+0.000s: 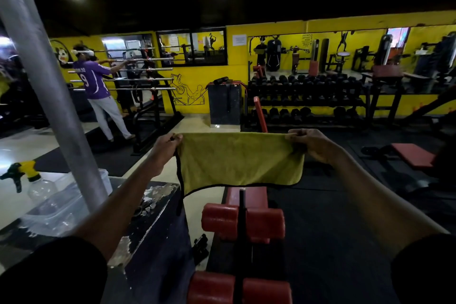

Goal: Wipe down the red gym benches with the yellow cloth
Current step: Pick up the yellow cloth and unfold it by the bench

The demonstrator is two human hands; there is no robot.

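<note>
One yellow cloth (239, 158) with black edging hangs spread between the two hands. The left hand (166, 147) pinches its upper left corner. The right hand (312, 147) pinches its upper right corner. Directly below the hands stands one red bench (256, 197) with four red foam rollers (219, 219), set in two pairs on a black post. A second red bench (413, 155) lies right of the right hand. Left of the left hand, one spray bottle (33, 181) and one clear plastic tub (61, 205) sit on a chipped black box (153, 217). Beyond the left hand, a person (95, 84) wears a purple jersey numbered 9; the name above the number is unreadable. The floor is black matting (333, 229), and one dumbbell rack (308, 96) stands against the yellow wall (237, 74).
</note>
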